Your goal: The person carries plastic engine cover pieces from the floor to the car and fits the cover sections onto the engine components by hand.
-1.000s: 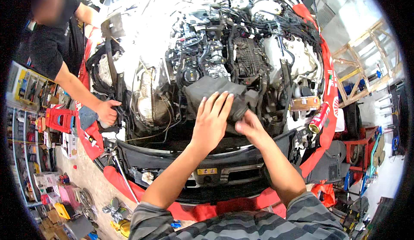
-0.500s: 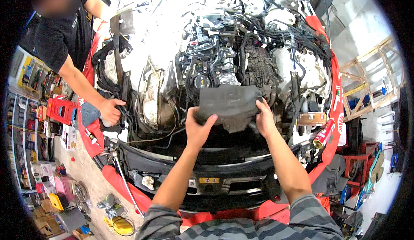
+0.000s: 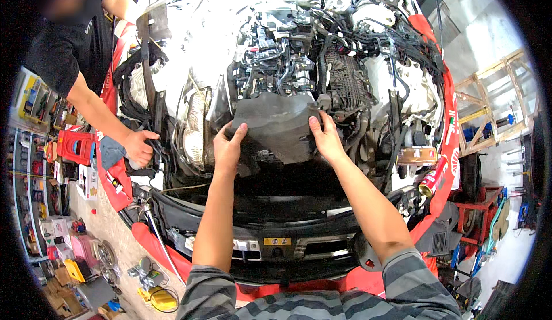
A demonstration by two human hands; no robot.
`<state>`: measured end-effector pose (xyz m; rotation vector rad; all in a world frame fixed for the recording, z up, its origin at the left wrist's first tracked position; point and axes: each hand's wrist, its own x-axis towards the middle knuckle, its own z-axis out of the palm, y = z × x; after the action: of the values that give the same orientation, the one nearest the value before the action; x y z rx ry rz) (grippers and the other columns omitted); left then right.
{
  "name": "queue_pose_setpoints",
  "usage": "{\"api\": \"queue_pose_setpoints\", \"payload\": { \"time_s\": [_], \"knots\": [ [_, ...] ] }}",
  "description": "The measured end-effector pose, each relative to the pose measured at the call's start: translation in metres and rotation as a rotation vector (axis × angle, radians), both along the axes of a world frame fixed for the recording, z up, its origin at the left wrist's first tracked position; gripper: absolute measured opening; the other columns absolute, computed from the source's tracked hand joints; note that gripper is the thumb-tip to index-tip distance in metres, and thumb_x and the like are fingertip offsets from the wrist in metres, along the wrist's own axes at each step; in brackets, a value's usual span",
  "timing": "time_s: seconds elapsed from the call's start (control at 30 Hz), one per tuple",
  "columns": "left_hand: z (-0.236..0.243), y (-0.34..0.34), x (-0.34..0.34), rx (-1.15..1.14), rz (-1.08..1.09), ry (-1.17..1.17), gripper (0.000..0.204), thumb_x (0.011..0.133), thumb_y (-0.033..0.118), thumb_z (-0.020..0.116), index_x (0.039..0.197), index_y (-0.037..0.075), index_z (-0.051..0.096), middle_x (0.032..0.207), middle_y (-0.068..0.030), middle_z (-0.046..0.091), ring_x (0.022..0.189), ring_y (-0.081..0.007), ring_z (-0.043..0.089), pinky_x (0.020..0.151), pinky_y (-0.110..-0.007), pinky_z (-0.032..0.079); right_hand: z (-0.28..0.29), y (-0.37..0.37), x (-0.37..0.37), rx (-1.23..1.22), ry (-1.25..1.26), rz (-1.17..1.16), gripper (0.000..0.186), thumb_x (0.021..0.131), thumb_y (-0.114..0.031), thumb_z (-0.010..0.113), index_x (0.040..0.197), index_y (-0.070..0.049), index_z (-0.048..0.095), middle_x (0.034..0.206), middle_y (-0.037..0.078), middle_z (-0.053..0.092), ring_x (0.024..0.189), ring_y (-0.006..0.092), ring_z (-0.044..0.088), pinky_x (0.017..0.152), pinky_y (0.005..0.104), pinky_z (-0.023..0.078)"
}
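Stretched forward, left hand [image 3: 227, 149] and right hand [image 3: 328, 139] grip the dark cover [image 3: 276, 123] — red can [image 3: 433, 176] rightward, contents hidden!

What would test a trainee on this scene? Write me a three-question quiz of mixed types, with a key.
1. Open question: which hands of the person in the striped sleeves hold the black plastic cover?
2. True or false: the red can is to the person's right of that cover.
3. Multiple choice: where is the co-worker's bare hand, the one nearest the camera wearer?
A. On the red can
B. At the left side of the engine bay
C. On the black plastic cover

Key:
1. Both: left hand and right hand.
2. True.
3. B.
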<state>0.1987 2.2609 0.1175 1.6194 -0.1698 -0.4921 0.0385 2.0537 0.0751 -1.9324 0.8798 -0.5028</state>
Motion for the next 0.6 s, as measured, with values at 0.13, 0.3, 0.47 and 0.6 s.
{"api": "queue_pose_setpoints", "payload": {
  "time_s": [0.13,0.3,0.47,0.6],
  "knots": [
    [0.004,0.003,0.013,-0.032,-0.11,-0.053,0.057,0.082,0.033,0.078,0.119,-0.009,0.062,0.102,-0.0121,0.069,0.091,-0.0165,0.063,0.085,-0.031,0.049,0.009,-0.006,0.005,0.052,-0.004,0.001,0.077,0.09,-0.058,0.059,0.132,0.006,0.049,0.134,0.026,0.051,0.129,0.0382,0.045,0.109,0.0421,0.034],
    [0.08,-0.001,0.004,0.211,-0.22,-0.312,0.063,0.082,0.04,0.076,0.118,-0.01,0.063,0.098,-0.0163,0.071,0.092,-0.0174,0.065,0.082,-0.032,0.051,0.086,-0.005,-0.032,-0.056,0.039,-0.046,0.063,0.087,-0.052,0.067,0.112,0.005,0.063,0.108,0.026,0.067,0.102,0.0362,0.064,0.091,0.0423,0.047],
    [0.173,-0.03,0.033,0.196,-0.871,-0.714,0.067,0.081,0.051,0.073,0.117,-0.005,0.064,0.112,-0.0235,0.067,0.107,-0.0305,0.064,0.096,-0.037,0.047,0.182,0.021,-0.097,-0.094,0.459,-0.286,0.047,0.079,-0.04,0.079,0.1,0.001,0.069,0.085,0.016,0.068,0.09,0.0212,0.066,0.076,0.0371,0.05],
    [0.221,-0.074,-0.026,0.392,-1.338,-1.037,0.044,0.072,0.036,0.076,0.097,0.0,0.071,0.089,-0.0235,0.069,0.088,-0.0375,0.068,0.078,-0.044,0.054,0.164,0.048,-0.082,-0.026,-0.553,0.138,0.098,0.069,-0.046,0.08,0.143,0.0,0.037,0.138,0.015,0.045,0.129,0.0255,0.045,0.109,0.0398,0.034]
  ]
}}
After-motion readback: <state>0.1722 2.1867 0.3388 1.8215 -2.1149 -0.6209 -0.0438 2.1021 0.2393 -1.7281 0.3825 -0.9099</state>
